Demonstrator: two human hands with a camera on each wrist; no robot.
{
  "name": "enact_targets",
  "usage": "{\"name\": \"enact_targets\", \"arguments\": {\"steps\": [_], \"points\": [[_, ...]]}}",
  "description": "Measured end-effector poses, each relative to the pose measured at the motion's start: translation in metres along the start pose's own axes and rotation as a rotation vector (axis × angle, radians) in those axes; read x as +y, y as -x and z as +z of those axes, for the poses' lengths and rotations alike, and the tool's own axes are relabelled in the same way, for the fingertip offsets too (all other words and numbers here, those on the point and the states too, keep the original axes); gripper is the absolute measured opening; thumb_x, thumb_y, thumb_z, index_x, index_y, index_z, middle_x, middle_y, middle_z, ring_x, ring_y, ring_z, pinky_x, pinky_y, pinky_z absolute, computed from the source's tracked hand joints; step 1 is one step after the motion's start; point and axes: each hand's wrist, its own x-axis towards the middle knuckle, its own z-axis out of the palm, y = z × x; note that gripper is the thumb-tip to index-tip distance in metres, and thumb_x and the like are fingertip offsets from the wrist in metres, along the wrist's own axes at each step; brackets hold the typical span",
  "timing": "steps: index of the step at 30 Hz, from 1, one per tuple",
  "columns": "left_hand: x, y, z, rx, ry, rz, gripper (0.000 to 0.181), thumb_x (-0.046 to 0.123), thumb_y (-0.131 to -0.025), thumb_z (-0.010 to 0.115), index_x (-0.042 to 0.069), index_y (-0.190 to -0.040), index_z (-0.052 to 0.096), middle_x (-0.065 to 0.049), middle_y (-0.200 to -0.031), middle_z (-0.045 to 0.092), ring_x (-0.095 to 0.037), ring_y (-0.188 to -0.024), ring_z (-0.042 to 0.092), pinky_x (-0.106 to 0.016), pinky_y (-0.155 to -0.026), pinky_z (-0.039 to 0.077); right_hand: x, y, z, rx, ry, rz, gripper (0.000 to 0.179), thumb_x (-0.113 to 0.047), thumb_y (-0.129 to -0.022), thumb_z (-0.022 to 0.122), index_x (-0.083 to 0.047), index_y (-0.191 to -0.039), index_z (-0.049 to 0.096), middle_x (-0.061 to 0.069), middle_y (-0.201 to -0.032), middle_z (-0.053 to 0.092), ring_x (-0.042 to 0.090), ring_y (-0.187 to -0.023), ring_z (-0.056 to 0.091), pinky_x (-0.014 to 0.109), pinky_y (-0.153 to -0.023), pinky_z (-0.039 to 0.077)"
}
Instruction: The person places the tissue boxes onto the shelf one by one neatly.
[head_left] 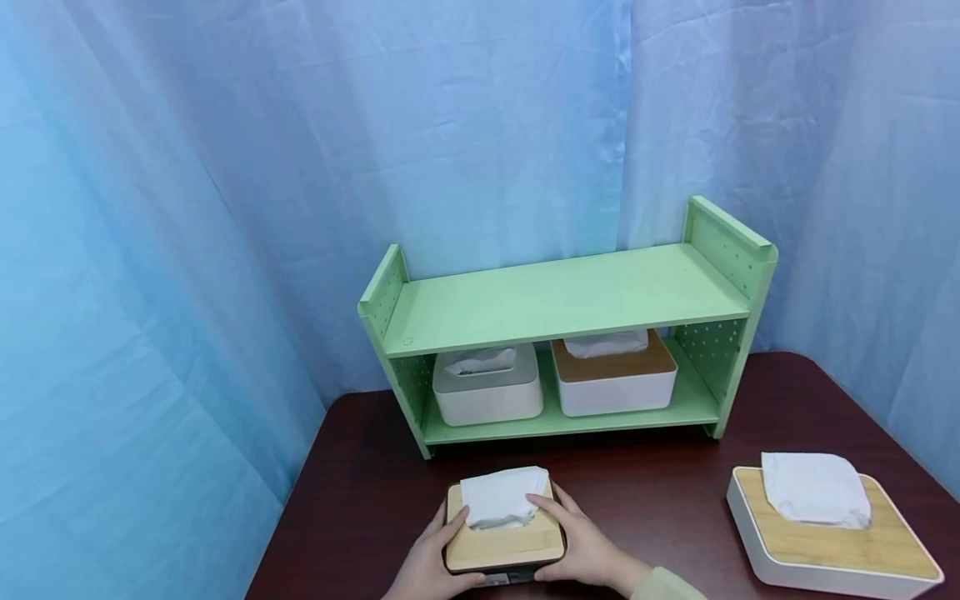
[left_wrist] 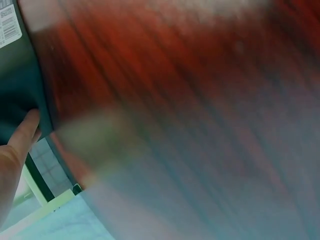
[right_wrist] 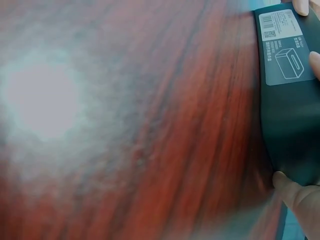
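A tissue box (head_left: pixel 501 548) with a pale wooden lid and a dark body is at the table's front middle, white tissue (head_left: pixel 504 497) standing out of its slot. My left hand (head_left: pixel 433 560) grips its left side, one finger on the lid and the thumb at the near face. On the other side my right hand (head_left: pixel 588 546) holds it the same way, a fingertip touching the tissue. In the right wrist view the dark body (right_wrist: pixel 287 115) bears a printed label (right_wrist: pixel 286 47). The left wrist view catches a finger (left_wrist: pixel 25 132) against the dark wall.
Behind stands a green two-tier shelf (head_left: pixel 562 300). On its lower tier sit a grey-lidded tissue box (head_left: pixel 487 404) and a brown-lidded white one (head_left: pixel 618 396). A larger wooden-lidded tissue box (head_left: pixel 832 550) lies at the right of the dark red table (head_left: pixel 360 500). Blue curtains (head_left: pixel 450 125) surround it.
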Motion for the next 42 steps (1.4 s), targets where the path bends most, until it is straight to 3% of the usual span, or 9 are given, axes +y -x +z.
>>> {"name": "enact_targets", "arguments": {"steps": [11,23,28,35,42], "points": [[0.004,0.0,0.008,0.032,0.016,0.021,0.091,0.05,-0.071,0.079,0.005,-0.141,0.044,-0.035,-0.149,0.019,-0.047,-0.132,0.033,-0.039,-0.097,0.045,0.006,0.008,-0.002,0.075,0.045,-0.027,0.091,-0.028,-0.058,0.09,-0.018,-0.138,0.047,0.041,-0.145,0.02,0.057,-0.126,0.034,0.056,-0.087,0.043],[0.007,-0.002,0.015,0.115,-0.006,0.11,0.084,0.04,-0.07,0.083,0.002,-0.137,0.049,-0.04,-0.144,0.024,-0.052,-0.125,0.04,-0.039,-0.093,0.048,0.007,0.012,-0.004,0.143,0.077,-0.037,0.091,-0.028,-0.054,0.092,-0.018,-0.135,0.05,0.04,-0.144,0.025,0.051,-0.126,0.038,0.044,-0.09,0.045],[0.013,-0.003,0.014,0.072,0.03,0.048,0.086,0.044,-0.071,0.081,0.003,-0.138,0.047,-0.037,-0.148,0.019,-0.05,-0.129,0.036,-0.038,-0.094,0.047,0.006,0.013,-0.008,0.143,0.074,-0.048,0.091,-0.028,-0.055,0.092,-0.019,-0.135,0.051,0.04,-0.144,0.025,0.052,-0.126,0.037,0.043,-0.088,0.045],[0.021,-0.006,0.009,0.121,-0.001,0.124,0.083,0.043,-0.072,0.081,0.005,-0.138,0.048,-0.036,-0.148,0.02,-0.049,-0.127,0.039,-0.037,-0.094,0.048,0.001,0.015,-0.014,0.198,0.098,-0.077,0.092,-0.026,-0.052,0.092,-0.018,-0.134,0.052,0.04,-0.143,0.027,0.051,-0.124,0.04,0.039,-0.088,0.046],[0.03,-0.007,0.001,0.108,0.029,0.095,0.086,0.043,-0.071,0.081,0.007,-0.141,0.046,-0.028,-0.153,0.014,-0.045,-0.131,0.036,-0.034,-0.095,0.047,-0.005,0.014,-0.019,0.21,0.062,-0.095,0.092,-0.024,-0.052,0.093,-0.016,-0.134,0.052,0.035,-0.147,0.025,0.049,-0.127,0.037,0.035,-0.092,0.043]]}}
